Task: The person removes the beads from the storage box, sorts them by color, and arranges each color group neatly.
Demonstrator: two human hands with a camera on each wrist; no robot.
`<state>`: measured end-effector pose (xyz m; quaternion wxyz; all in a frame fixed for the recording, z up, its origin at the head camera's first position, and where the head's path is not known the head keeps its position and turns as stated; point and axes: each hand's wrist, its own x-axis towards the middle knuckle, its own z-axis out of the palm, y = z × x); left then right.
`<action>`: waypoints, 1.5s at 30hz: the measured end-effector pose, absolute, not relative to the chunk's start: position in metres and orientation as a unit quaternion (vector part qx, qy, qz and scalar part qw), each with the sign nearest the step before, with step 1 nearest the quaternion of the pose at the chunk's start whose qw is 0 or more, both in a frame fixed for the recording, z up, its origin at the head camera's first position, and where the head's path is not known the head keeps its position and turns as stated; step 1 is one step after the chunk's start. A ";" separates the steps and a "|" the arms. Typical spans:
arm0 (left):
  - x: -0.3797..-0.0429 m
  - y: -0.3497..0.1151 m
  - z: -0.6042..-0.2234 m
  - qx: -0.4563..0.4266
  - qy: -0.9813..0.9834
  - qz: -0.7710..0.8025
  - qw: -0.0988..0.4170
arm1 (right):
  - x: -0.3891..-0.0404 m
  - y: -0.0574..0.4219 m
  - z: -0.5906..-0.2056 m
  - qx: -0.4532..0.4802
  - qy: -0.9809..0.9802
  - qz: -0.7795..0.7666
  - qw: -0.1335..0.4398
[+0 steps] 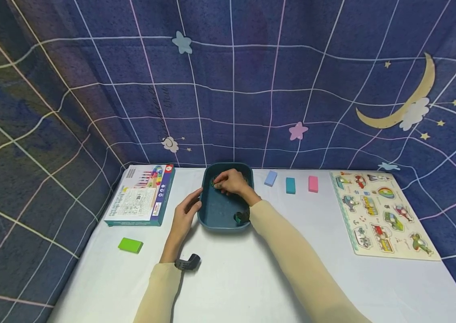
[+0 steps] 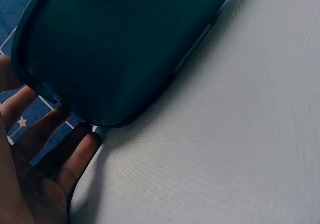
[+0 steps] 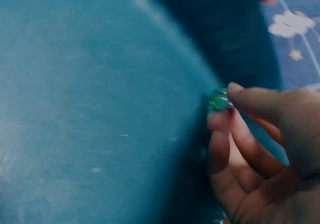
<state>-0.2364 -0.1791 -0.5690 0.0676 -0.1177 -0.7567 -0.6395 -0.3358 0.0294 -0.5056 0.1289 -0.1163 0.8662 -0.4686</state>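
A dark teal plastic tub stands at the far middle of the table. My right hand reaches inside it, near the far left corner. Between thumb and fingertips it pinches a small shiny green piece, partly see-through, close to the tub's wall. Small coloured bits show by the fingers in the head view, mostly hidden by the hand. My left hand lies along the tub's left side, its fairly straight fingers touching the outer wall near the rim.
Left of the tub lies a boxed toy set, with a green block nearer. To the right are a light blue block, a teal block and a pink block. A vehicle picture puzzle board lies far right. A patterned curtain hangs behind.
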 end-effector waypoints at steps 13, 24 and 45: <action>-0.240 -0.178 -0.566 -0.120 -0.754 -0.642 0.069 | -0.343 0.020 -0.510 -0.143 0.901 -0.398 0.094; -0.242 -0.177 -0.569 -0.115 -0.751 -0.647 0.068 | -0.329 0.053 -0.469 -0.205 0.861 -0.454 0.105; -0.236 -0.178 -0.569 -0.099 -0.760 -0.639 0.063 | -0.275 0.184 -0.529 -0.139 0.890 -0.435 0.017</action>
